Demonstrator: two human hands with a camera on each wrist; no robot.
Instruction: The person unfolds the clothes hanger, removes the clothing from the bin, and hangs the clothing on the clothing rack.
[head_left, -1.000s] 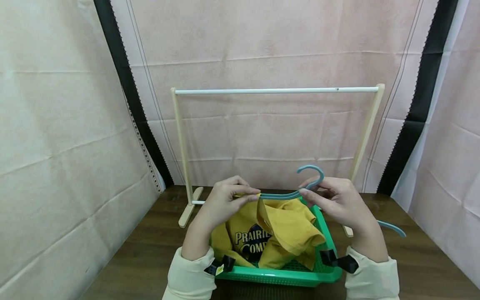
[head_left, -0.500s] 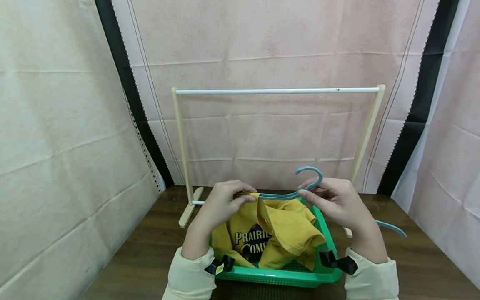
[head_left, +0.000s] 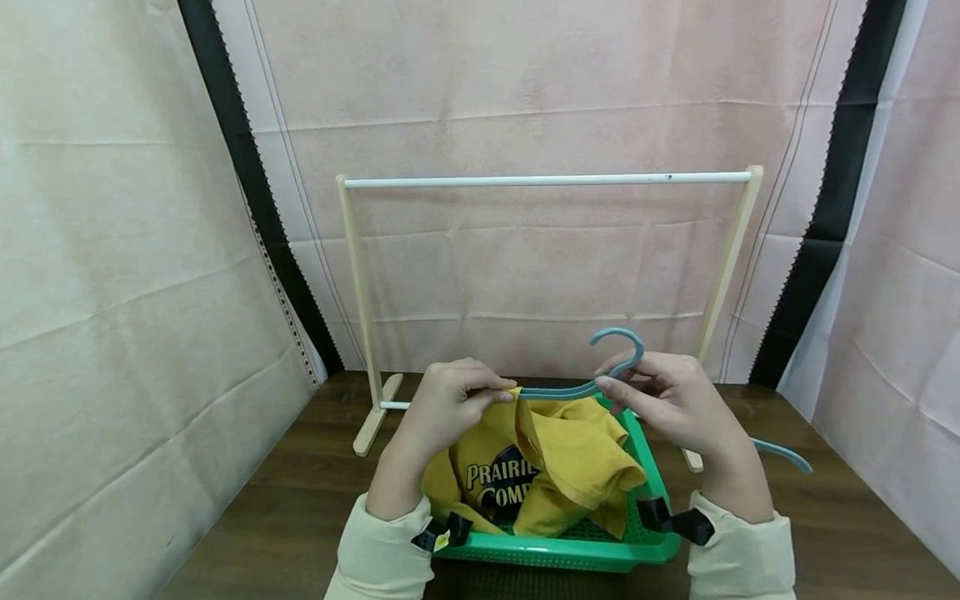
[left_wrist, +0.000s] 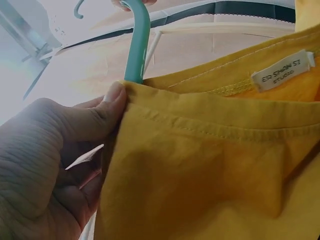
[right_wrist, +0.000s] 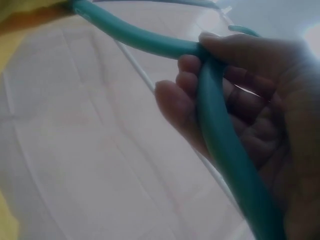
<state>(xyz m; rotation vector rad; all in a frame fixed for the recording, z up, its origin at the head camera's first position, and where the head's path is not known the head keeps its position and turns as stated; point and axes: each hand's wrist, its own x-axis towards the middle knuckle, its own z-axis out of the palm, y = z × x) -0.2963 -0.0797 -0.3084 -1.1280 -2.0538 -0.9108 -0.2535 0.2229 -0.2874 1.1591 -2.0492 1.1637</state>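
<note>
In the head view my left hand (head_left: 453, 404) pinches the edge of a yellow garment (head_left: 581, 458) where it covers one arm of a blue plastic hanger (head_left: 555, 392). My right hand (head_left: 671, 404) grips the hanger just below its hook, which points up. Dark "PRAIRIE" lettering shows on the garment's front; its lower part rests in a green basket (head_left: 555, 552). In the left wrist view, the thumb presses on the stitched band beside the hanger, and a white label (left_wrist: 282, 71) lies inside the opening. The right wrist view has fingers around the hanger's neck (right_wrist: 207, 75).
Behind the basket stands a rack with a white top rail (head_left: 547, 180) and pale wooden side posts (head_left: 727, 258). The hanger's other arm (head_left: 783, 454) sticks out past my right wrist over the brown table (head_left: 285, 517). Cloth walls (head_left: 525, 275) enclose the back and sides.
My hands keep the same hold on the garment and hanger. The hanger has shifted very slightly left, and the head view has moved a little.
</note>
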